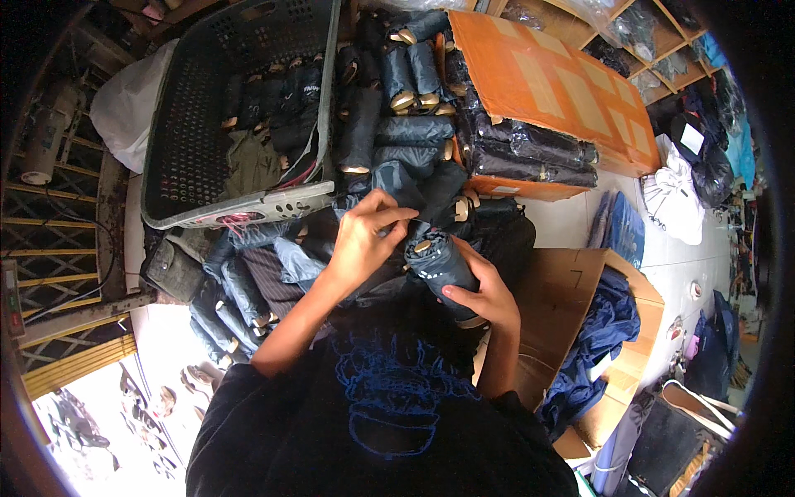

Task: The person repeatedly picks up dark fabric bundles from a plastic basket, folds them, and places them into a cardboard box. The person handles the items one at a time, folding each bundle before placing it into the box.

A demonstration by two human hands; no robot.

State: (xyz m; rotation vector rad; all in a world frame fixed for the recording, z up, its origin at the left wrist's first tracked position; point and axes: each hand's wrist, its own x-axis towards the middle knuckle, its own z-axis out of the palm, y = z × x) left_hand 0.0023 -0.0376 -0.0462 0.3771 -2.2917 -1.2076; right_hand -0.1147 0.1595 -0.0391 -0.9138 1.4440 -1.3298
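At the far left stood a metal grille (62, 228) with yellow slats, then a white bag (132, 103) against the side of a dark crate (281, 199). Folded black umbrellas and some olive cloth (251, 166) lay in the crate. Below it, more folded umbrellas (236, 277) lay in a loose heap.

The left forearm slanted up and to the right from the black shirt (290, 422), elbow bent, and the left hand (364, 240) was raised with its back toward the camera. Its fingers (399, 215) were curled, thumb and forefinger drawn close together near the top of the umbrella (441, 273); whether they pinched anything could not be told.

That umbrella, dark and rolled, was in front of the chest, tilted, its gold-coloured tip up and to the left. The right hand (493, 294) held it from the right: fingers wrapped behind, thumb laid across the near side, the grip closed around it, the forearm rising steeply from below.

Beyond the hands was a pile of umbrellas (414, 128). To its right sat an orange box (571, 79) over plastic-wrapped packs (530, 153); nearer, an open carton (542, 290) held blue cloth (600, 331). A white sack (675, 203) lay farther right.
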